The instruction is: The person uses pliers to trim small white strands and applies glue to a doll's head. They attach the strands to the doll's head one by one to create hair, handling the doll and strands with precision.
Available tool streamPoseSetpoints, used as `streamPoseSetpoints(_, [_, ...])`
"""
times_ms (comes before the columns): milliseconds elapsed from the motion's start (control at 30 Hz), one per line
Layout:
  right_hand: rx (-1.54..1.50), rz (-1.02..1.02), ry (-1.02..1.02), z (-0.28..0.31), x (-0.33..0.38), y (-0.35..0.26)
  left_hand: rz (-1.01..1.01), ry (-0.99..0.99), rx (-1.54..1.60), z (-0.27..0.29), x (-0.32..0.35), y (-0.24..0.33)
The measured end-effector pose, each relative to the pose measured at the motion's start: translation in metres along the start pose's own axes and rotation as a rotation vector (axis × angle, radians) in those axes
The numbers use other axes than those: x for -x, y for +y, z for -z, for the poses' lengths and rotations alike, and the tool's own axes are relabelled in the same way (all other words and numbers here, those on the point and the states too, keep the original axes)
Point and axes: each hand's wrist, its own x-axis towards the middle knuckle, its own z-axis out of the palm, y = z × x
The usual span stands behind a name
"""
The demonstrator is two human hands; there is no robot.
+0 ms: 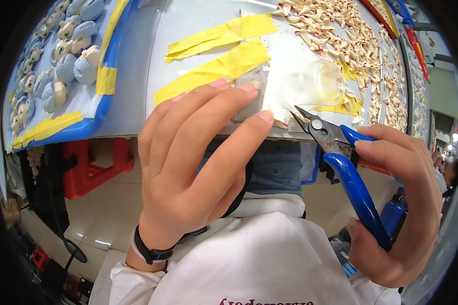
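My left hand [193, 132] reaches over the table's near edge, its fingers stretched out and apart. Its fingertips lie by a small grey slab [252, 89] and the end of a yellow tape strip [213, 68]; I see nothing held in them. Just right of those fingertips, a small cream piece with a red tip [285, 123] lies at the edge. My right hand [409, 188] is closed round blue-handled side cutters [356, 188]. Their jaws stand apart and point toward the left hand, close to that piece. Beyond the jaws lies a clear round plastic cup [318, 84].
Many small cream pieces with red tips [336, 30] spread over the table's far right. A blue tray [104, 101] at the left holds rows of blue-haired doll heads [66, 56]. A second yellow tape strip [221, 35] lies farther back. A red plastic frame [94, 170] stands below the table.
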Motion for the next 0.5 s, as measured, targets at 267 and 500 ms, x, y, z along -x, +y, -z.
streamPoseSetpoints(267, [-0.050,-0.086,0.071,-0.010,0.003,-0.011,-0.019,0.060,-0.013,-0.007,0.001,-0.002])
streamPoseSetpoints(500, [-0.040,-0.085,0.061,-0.010,0.003,-0.016,-0.016,0.073,-0.015,-0.007,0.001,-0.002])
